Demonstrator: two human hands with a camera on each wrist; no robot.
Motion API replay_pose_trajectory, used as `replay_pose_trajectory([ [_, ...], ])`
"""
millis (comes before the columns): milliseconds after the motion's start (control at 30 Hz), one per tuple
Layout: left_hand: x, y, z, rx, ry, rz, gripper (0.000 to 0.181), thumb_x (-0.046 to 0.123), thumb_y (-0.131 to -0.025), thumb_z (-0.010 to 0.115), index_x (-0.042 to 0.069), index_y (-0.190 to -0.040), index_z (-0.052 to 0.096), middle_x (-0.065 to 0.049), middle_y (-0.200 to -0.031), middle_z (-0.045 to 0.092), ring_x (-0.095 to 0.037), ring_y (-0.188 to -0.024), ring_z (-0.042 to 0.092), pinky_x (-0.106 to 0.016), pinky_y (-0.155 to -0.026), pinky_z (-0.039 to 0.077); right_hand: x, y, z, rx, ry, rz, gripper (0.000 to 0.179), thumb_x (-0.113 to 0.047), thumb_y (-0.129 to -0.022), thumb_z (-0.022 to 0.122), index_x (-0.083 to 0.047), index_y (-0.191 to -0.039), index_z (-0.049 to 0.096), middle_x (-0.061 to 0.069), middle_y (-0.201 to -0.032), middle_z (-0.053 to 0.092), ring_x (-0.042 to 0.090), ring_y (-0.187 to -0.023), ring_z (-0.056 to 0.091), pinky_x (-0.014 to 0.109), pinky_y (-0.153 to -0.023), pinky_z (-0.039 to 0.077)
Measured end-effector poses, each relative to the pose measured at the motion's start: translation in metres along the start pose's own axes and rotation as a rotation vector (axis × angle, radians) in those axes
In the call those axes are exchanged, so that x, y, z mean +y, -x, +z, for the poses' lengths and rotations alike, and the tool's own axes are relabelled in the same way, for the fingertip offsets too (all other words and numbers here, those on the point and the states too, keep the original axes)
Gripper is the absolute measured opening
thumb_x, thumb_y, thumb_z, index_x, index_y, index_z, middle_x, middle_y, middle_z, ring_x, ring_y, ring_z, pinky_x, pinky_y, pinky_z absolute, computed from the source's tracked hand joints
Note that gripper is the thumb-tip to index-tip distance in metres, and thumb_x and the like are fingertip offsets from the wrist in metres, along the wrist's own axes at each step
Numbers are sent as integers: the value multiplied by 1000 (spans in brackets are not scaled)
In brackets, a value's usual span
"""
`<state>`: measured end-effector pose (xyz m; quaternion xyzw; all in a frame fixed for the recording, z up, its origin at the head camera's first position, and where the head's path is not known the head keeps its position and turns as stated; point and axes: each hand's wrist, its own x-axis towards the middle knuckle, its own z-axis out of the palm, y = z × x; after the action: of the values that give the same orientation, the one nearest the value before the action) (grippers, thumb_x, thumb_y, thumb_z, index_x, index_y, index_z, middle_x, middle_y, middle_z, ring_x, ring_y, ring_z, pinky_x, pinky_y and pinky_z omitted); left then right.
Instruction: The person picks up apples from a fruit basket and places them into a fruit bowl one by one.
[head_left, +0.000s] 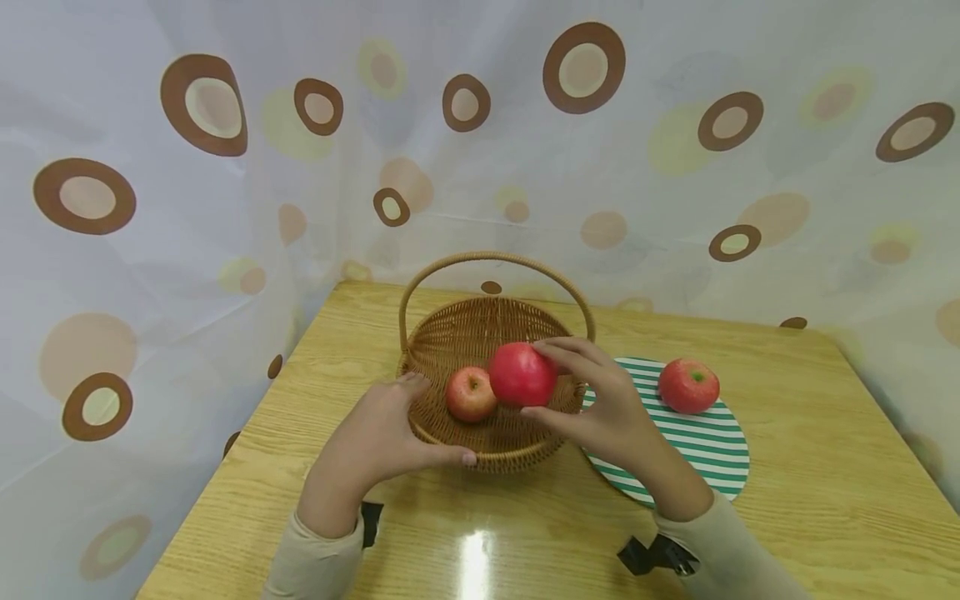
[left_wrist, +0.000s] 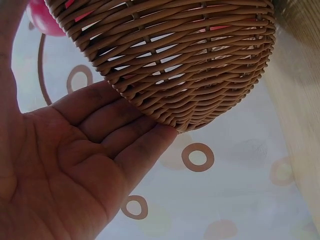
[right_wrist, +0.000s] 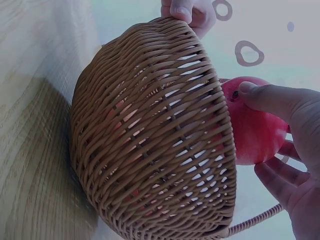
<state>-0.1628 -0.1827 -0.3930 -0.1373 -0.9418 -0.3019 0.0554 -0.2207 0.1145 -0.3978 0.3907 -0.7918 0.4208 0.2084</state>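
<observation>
A brown wicker basket (head_left: 498,312) with a tall arched handle stands on the wooden table, and a red-yellow apple (head_left: 472,394) lies inside it. My right hand (head_left: 600,396) holds a red apple (head_left: 522,375) over the basket's right part, thumb below and fingers on top in the head view. In the right wrist view this apple (right_wrist: 252,122) overlaps the rim. My left hand (head_left: 378,437) rests at the basket's front left rim, thumb stretched along the front edge. Its fingers (left_wrist: 135,132) look nearly straight in the left wrist view, with some tips hidden behind the wicker.
Right of the basket lies a round green-and-white striped mat (head_left: 701,450) with another red apple (head_left: 689,386) on it. A patterned curtain (head_left: 480,167) hangs behind and at the left of the table (head_left: 817,467).
</observation>
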Motion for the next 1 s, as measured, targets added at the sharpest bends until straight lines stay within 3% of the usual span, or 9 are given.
replay_pose_trajectory([
  [133,0,0,0,0,-4,14,70,75,-61,92,20,-93,61,6,-74,48,-9,-67,48,-28,-69,50,1,2,-4,21,24,-9,74,-9,-70,101,-11,-137,71,7,-138,68,24,-124,67,15,-101,54],
  [467,-1,0,-1,1,-17,17,71,76,-62,91,20,-89,58,8,-74,41,-8,-68,44,-27,-67,47,2,8,-15,35,38,29,74,-10,-69,101,-11,-137,71,7,-138,67,21,-126,65,15,-102,53],
  [600,0,0,-1,0,-13,13,70,75,-61,92,20,-89,58,8,-75,43,-9,-68,45,-28,-68,48,3,11,-18,47,46,34,75,-10,-68,102,-11,-137,72,7,-138,68,20,-126,65,15,-102,53],
  [833,0,0,-1,6,-18,22,74,74,-61,93,17,-100,66,0,-82,62,-13,-75,54,-31,-76,52,7,19,-22,72,60,12,77,-8,-65,102,-9,-136,72,9,-138,68,18,-128,64,14,-102,53],
  [1000,-1,-1,0,12,-21,27,72,75,-61,92,19,-96,63,6,-79,54,-11,-73,51,-29,-73,51,10,23,-27,96,66,-22,81,-4,-62,102,-8,-137,72,11,-137,68,16,-129,63,13,-101,53],
])
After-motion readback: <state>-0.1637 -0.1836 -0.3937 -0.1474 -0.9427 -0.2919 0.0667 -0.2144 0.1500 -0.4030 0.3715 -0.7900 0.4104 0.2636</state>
